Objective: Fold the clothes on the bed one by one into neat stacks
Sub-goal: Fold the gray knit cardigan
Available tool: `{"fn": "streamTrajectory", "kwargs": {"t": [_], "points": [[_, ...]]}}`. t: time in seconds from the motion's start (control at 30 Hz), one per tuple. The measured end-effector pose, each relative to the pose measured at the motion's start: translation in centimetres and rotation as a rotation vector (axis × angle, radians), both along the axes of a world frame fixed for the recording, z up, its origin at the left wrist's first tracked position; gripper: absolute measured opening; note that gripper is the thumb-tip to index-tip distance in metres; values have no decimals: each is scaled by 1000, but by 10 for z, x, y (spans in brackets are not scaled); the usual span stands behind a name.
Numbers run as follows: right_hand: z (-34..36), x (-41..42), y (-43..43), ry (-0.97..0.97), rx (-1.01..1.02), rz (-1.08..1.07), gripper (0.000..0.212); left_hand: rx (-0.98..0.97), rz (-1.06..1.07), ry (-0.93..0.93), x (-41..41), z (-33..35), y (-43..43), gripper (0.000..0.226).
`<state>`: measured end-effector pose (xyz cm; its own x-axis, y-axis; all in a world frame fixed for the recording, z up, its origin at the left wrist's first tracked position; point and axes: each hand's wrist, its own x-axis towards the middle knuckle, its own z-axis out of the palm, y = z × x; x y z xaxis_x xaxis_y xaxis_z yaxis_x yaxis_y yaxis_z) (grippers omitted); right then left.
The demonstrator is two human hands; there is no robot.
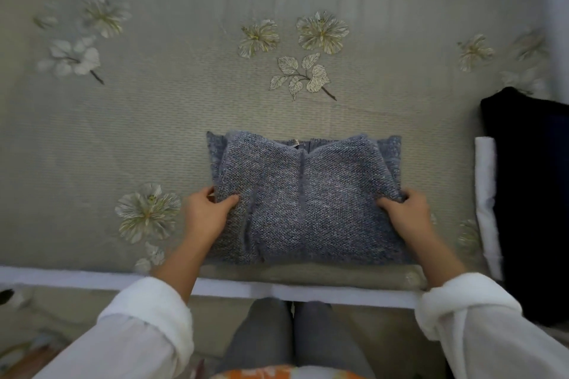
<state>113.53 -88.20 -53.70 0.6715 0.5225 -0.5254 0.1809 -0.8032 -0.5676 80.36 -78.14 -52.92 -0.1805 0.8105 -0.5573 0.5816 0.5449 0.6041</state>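
Observation:
A blue-grey tweed garment (304, 194) with a back zip lies folded into a rectangle near the bed's front edge. My left hand (204, 212) grips its left side, thumb on top and fingers tucked under the fabric. On the opposite side my right hand (406, 214) pinches the garment the same way. Both sleeves are white and rolled up at the forearm.
The bed (154, 120) is covered by a grey-green spread with flower prints and a white border along the front. A dark navy and black folded pile (529, 194) lies at the right edge, beside a white strip of fabric (486, 203).

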Motion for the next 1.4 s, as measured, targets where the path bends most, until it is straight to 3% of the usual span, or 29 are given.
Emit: {"fn": "streamTrajectory", "kwargs": {"t": [0.17,0.43,0.87,1.03,1.2,1.3,1.4], "points": [[47,-17,-38,-1,52,51,26,85,-167,-67,28,36,-22,29],[115,7,-121,-112,84,-117,18,176,-509,-84,98,79,-11,40],[180,115,-212,-138,235,-562,11,303,-881,-311,347,158,-12,27],[185,172,-232,-159,290,-689,14,388,-1005,-349,461,184,-17,23],[175,217,-237,-188,372,-768,16,492,-1114,-254,570,199,-10,13],[154,235,-236,-199,347,-837,17,459,-1042,-303,623,186,-5,27],[124,249,-238,-190,227,-929,21,465,-1071,-193,647,150,-14,45]]}}
